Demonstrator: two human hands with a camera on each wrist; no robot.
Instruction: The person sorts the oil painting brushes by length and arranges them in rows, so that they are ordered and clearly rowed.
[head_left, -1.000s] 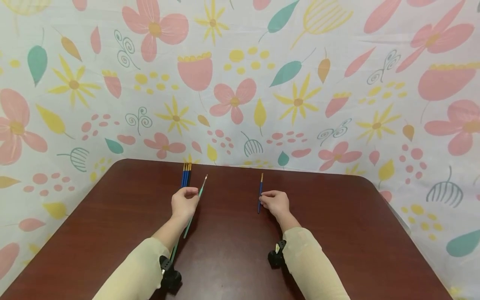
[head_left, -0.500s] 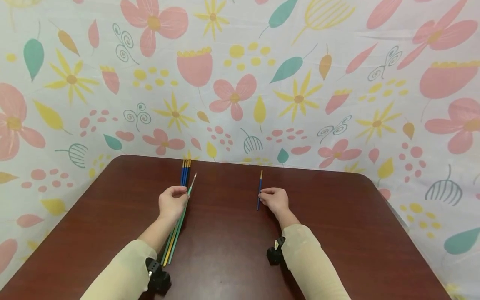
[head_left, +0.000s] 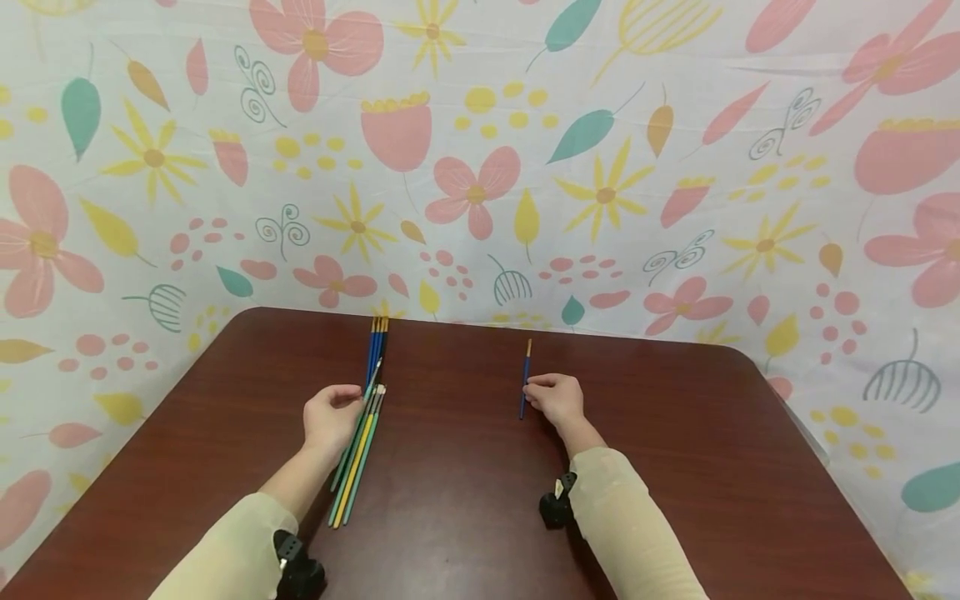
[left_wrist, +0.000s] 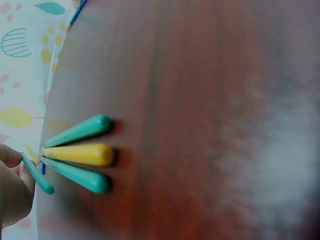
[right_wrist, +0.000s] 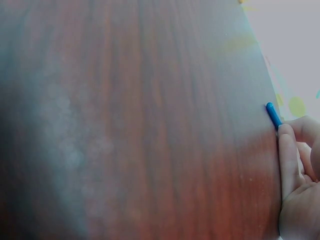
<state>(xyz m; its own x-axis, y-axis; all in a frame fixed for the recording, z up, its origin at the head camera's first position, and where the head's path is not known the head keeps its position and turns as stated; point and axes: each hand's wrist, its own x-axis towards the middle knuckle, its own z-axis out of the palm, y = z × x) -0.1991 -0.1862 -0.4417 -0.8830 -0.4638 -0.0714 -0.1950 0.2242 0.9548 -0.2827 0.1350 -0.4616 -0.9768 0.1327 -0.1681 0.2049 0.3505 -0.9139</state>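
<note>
My left hand point(head_left: 330, 423) pinches a thin green paintbrush point(head_left: 372, 379) between thumb and fingers, its bristle end pointing away from me. In the left wrist view the green handle end point(left_wrist: 44, 183) pokes out of the fingers. Right beside that hand lie two green paintbrushes point(head_left: 363, 461) and a yellow paintbrush point(head_left: 352, 479), their handle ends fanned toward the left wrist camera. A blue paintbrush point(head_left: 526, 367) is pinched in my right hand point(head_left: 558, 399), bristles pointing away; its blue handle end point(right_wrist: 272, 114) shows in the right wrist view.
Several blue paintbrushes point(head_left: 373, 350) lie side by side near the far edge of the dark brown table point(head_left: 465, 467), beyond the left hand. A flower-patterned cloth point(head_left: 480, 125) hangs behind the table.
My left hand has moved left with the green paintbrush, from right of the other green and yellow brushes to beside them, uncovering them. The right hand keeps its hold on the blue paintbrush, nearly still.
</note>
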